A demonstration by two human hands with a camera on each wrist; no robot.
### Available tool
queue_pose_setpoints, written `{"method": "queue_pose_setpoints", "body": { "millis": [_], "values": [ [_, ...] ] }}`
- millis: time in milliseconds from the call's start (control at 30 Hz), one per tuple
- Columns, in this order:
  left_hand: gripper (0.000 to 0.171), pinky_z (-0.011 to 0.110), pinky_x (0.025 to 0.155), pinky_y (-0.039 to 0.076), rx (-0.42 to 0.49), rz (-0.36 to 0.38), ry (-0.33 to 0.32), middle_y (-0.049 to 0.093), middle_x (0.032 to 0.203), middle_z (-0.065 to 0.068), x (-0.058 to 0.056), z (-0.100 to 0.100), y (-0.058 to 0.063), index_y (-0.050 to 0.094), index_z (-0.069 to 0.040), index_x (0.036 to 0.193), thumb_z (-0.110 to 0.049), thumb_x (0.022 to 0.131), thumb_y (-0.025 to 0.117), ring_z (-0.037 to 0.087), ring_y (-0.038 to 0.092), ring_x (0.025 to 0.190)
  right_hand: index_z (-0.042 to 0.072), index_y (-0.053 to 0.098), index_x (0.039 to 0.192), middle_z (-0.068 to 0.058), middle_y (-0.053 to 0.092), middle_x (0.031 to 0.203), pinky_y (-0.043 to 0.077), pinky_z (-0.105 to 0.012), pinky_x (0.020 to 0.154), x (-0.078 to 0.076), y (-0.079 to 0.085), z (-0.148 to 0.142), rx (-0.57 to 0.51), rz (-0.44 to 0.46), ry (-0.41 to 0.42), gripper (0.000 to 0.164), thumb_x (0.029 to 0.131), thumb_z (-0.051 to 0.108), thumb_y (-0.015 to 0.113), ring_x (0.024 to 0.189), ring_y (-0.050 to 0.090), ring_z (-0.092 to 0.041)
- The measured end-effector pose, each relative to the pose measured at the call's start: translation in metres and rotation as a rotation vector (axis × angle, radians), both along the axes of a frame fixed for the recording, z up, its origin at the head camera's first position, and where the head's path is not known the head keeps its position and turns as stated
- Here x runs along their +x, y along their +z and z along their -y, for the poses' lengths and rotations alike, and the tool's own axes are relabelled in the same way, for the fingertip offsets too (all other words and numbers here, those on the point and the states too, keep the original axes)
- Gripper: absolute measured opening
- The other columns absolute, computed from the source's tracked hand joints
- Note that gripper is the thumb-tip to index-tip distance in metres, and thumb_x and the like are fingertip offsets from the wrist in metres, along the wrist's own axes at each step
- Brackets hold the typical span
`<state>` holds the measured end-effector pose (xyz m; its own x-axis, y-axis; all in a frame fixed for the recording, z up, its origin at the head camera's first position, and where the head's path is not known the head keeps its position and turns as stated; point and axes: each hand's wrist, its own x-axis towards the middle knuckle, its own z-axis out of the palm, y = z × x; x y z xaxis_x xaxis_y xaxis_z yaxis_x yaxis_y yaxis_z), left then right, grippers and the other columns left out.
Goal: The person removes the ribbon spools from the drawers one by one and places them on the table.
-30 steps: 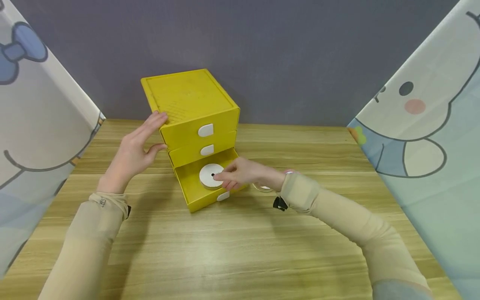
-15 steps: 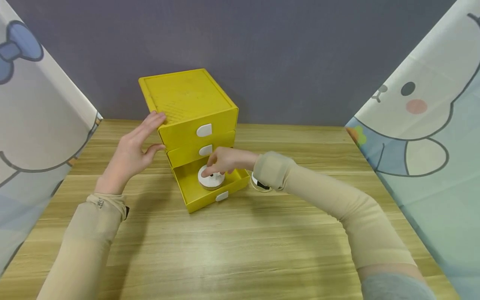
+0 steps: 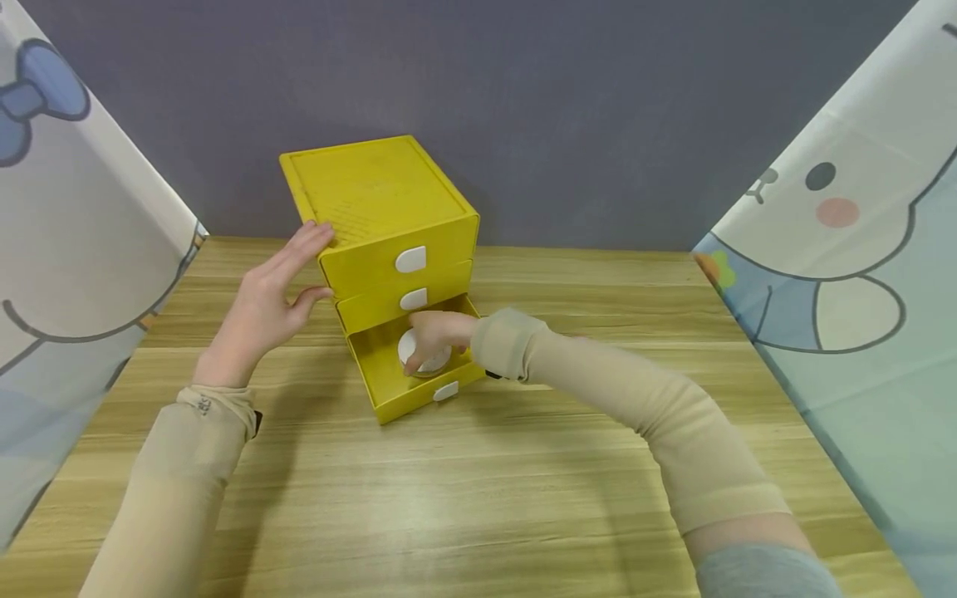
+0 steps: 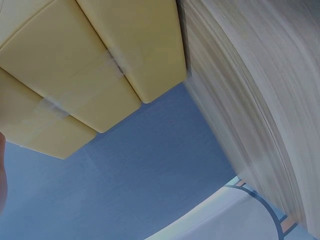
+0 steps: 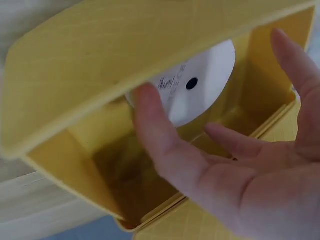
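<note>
In the head view a yellow drawer unit stands on the table with its bottom drawer pulled out. A flat round spool with a white face and dark centre hole lies inside that drawer. My left hand rests its fingers on the unit's top left edge, thumb against its side. My right hand reaches down over the spool and partly covers it. In the right wrist view, the right hand has its fingers spread around the spool, one fingertip overlapping the printed white face.
White tabs mark the upper drawers, which are closed. A dark grey wall stands behind the wooden table. Cartoon-printed cloths line both sides. The left wrist view shows the unit's side.
My right hand has moved left and farther over the spool, its thumb side lowering into the drawer. A round item beside the drawer is now hidden by the right arm. My left hand stays put.
</note>
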<state>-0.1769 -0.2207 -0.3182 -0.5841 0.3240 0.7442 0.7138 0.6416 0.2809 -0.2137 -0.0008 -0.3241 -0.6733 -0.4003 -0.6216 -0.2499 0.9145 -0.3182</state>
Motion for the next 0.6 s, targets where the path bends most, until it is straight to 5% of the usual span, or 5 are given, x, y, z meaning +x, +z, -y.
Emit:
{"method": "queue_pose_setpoints", "body": {
  "millis": [200,600],
  "values": [
    [0.076,0.009,0.113,0.029,0.002,0.006,0.006,0.050,0.144,0.014,0.002,-0.002,0.001,0.048,-0.005,0.140,0.015,0.072,0.074,0.018,0.040,0.141,0.013,0.038,0.144,-0.015,0.049,0.130,0.050,-0.038,0.095,0.008,-0.009,0.005,0.096,-0.178,0.080,0.077,0.081,0.040,0.074,0.115,0.050,-0.029],
    [0.075,0.010,0.113,0.030,0.000,0.021,0.018,0.049,0.145,0.014,0.006,-0.003,0.004,0.047,-0.005,0.141,0.015,0.073,0.073,0.022,0.041,0.140,0.010,0.034,0.146,-0.010,0.053,0.136,0.050,-0.036,0.100,0.005,-0.025,0.004,0.101,-0.210,0.100,0.086,0.078,0.037,0.079,0.123,0.051,-0.025]
  ]
}}
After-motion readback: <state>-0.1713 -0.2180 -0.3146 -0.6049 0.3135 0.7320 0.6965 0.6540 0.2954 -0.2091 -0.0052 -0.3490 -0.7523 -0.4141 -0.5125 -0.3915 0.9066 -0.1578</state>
